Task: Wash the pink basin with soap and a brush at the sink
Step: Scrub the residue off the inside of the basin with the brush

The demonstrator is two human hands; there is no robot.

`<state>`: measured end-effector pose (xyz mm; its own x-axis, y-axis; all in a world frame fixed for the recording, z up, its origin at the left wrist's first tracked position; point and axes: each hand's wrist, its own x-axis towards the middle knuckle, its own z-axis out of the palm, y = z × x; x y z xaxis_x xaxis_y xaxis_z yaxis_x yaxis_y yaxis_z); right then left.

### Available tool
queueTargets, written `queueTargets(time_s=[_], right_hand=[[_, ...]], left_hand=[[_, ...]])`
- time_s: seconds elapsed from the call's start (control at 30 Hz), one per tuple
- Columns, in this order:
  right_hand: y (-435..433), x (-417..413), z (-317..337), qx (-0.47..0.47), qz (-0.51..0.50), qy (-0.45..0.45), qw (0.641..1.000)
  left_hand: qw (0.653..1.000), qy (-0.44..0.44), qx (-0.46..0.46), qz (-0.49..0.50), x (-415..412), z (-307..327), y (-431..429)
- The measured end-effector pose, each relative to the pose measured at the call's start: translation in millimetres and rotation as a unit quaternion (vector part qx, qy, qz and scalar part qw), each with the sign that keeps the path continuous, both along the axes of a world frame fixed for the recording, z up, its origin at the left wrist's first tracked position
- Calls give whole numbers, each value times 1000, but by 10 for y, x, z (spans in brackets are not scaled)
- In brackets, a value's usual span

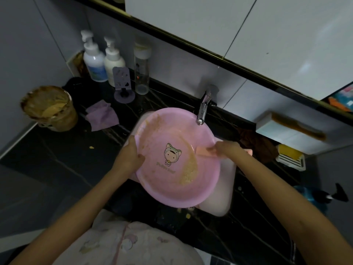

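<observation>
The pink basin (172,188) rests tilted over the white sink (225,190), under the chrome tap (203,109). A cartoon figure is printed on its bottom, and yellowish-brown grime streaks its inside at the upper left and lower middle. My left hand (129,155) grips the basin's left rim, thumb inside. My right hand (227,150) holds a pink brush (207,152) whose head lies against the basin's right inner wall. No water is seen running from the tap.
On the black marble counter stand two white pump bottles (95,60), a clear bottle (141,73), a purple stand (122,87), a purple cloth (102,115) and a dirty brown-smeared tub (49,109). Right of the sink are a brown rag (259,144), a yellow soap dish (290,155) and a blue pump bottle (309,196).
</observation>
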<state>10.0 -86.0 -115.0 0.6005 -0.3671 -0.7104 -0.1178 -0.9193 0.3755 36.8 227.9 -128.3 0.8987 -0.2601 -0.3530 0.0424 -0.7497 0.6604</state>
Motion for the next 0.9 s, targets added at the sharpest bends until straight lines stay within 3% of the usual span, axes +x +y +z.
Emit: queueTargets(time_s=[0.07, 0.17, 0.23, 0.3, 0.4, 0.47, 0.57, 0.63, 0.7, 0.77, 0.83, 0.9], right_hand=[[-3, 40, 33, 5, -20, 23, 1000], [4, 177, 106, -57, 156, -94, 982], [12, 161, 130, -72, 215, -143, 964], [34, 77, 134, -64, 156, -86, 982], [67, -38, 135, -38, 1, 74, 997], [5, 7, 133, -60, 76, 26, 995], [-69, 44, 109, -95, 219, -129, 963], [-40, -9, 115, -85, 187, -115, 972], [5, -102, 81, -54, 80, -3, 995], [56, -163, 81, -7, -37, 110, 993], [37, -139, 89, -30, 9, 66, 997], [0, -106, 118, -89, 127, -54, 986]], left_hand=[[1000, -4, -8, -1, -35, 2, -42], [1000, -3, -16, 3, -71, 2, -83], [1000, 3, -9, 11, -65, -6, -59], [1000, 3, -2, 16, -56, -17, -44], [1000, 2, 13, 8, -99, -26, -137], [1000, 1, 13, 0, -131, -24, -200], [1000, -2, 15, 2, -133, -32, -187], [1000, -5, 16, 6, -127, -35, -159], [1000, -6, 11, 8, -122, -45, -154], [1000, -7, 7, 8, -124, -58, -175], [1000, -10, 5, 6, -124, -74, -191], [1000, -12, 11, 6, -122, -62, -177]])
